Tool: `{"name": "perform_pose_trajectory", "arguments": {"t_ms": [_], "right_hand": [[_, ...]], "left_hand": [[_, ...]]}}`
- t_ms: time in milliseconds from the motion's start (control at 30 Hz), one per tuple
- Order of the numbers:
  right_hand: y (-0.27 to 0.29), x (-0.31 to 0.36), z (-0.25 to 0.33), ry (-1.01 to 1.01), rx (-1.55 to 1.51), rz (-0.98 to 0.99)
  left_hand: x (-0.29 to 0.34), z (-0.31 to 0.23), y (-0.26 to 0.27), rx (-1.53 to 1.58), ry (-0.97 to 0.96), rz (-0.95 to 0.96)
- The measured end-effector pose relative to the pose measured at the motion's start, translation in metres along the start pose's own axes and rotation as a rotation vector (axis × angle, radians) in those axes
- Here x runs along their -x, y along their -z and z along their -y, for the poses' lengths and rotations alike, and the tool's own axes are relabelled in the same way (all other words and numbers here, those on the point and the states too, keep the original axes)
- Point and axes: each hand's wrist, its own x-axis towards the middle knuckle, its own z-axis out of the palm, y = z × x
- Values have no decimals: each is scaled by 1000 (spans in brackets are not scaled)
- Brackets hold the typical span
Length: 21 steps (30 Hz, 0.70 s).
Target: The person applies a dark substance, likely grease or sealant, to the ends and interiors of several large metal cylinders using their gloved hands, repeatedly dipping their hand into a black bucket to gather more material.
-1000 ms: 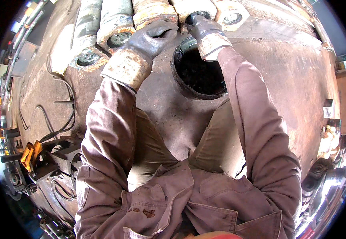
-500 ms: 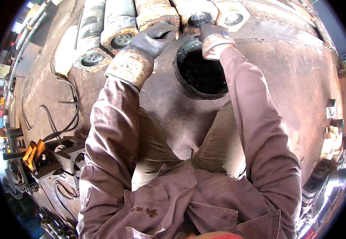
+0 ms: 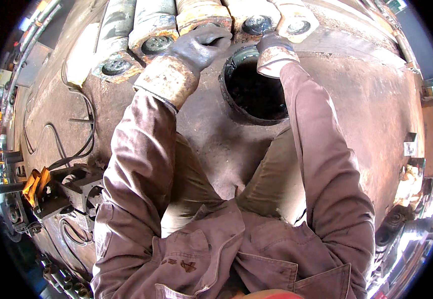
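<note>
My left hand (image 3: pixel 201 46), in a dark-coated glove with a stained pale cuff, is closed with curled fingers at the near end of the middle rusty metal cylinder (image 3: pixel 204 16). Part of that end is hidden behind the glove. My right hand (image 3: pixel 275 46), gloved alike, has its fingers bunched beside the lower right edge of the fourth cylinder's dark, wet-looking recessed end (image 3: pixel 257 25). Whatever either hand grips is hidden. Below the right hand stands a round bucket (image 3: pixel 225 92) of black, greasy-looking stuff, its rim partly covered by my wrist.
More cylinders with hexagonal ends lie in the row, two at the left (image 3: pixel 115 66) and one at the right (image 3: pixel 296 26). A black cable (image 3: pixel 92 124) loops over the brown floor at left. Beside it are dark metal brackets (image 3: pixel 72 192) with an orange piece (image 3: pixel 37 185).
My right hand has drawn back slightly from the fourth cylinder's recess, showing more of it. My left hand stays at the middle cylinder. The whole view has shifted a little.
</note>
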Motion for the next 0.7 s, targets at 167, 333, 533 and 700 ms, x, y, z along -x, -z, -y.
{"name": "perform_pose_trajectory", "arguments": {"t_ms": [167, 333, 533, 700], "right_hand": [[-73, -52, -50, 72, -238, 17], [-51, -35, -23, 37, -332, 18], [-36, 0, -50, -11, -368, 39], [-15, 24, -60, 22, -441, 39]], "left_hand": [[-14, -3, -20, 112, -84, -29], [1, -1, 0, -79, -137, -4], [-10, 10, -13, 0, -61, -13], [-20, 9, -21, 98, -97, -8]]}}
